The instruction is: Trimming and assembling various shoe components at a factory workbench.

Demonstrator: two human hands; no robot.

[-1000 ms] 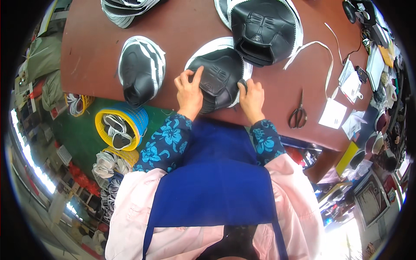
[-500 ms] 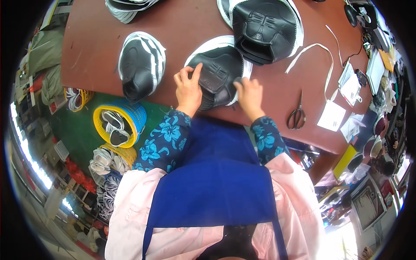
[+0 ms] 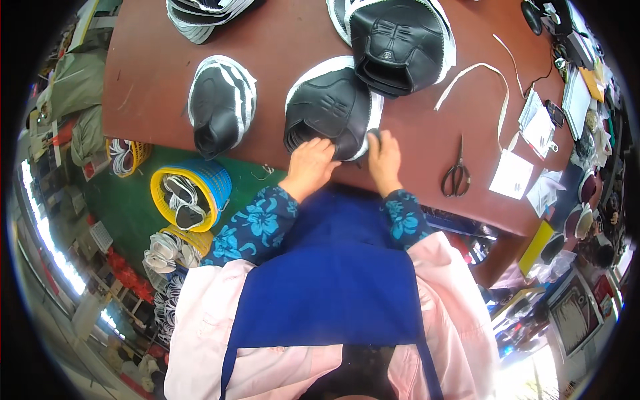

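Note:
A stack of black shoe uppers point(image 3: 330, 100) with white edging lies at the table's near edge, its opening toward me. My left hand point(image 3: 311, 168) is closed over the near rim of the opening, fingertips on the black material. Beside the right near edge of the stack is my right hand point(image 3: 385, 163), closed in a pinch. A small dark piece point(image 3: 375, 135) shows between its thumb and fingers; its kind cannot be made out. Another stack of black shoe uppers point(image 3: 397, 47) overlaps the first one at the upper right.
Further shoe uppers point(image 3: 217, 107) lie at the left and another pile point(image 3: 207, 17) at the far left. Black-handled scissors point(image 3: 457, 179), white tape point(image 3: 500, 80) and a white paper tag point(image 3: 511, 175) are on the brown table point(image 3: 413, 160). A yellow-and-blue basket point(image 3: 160, 193) stands below left.
My left hand has moved from the top of the upper down to its near opening, and the opening now shows wider. My right hand has shifted slightly nearer to me.

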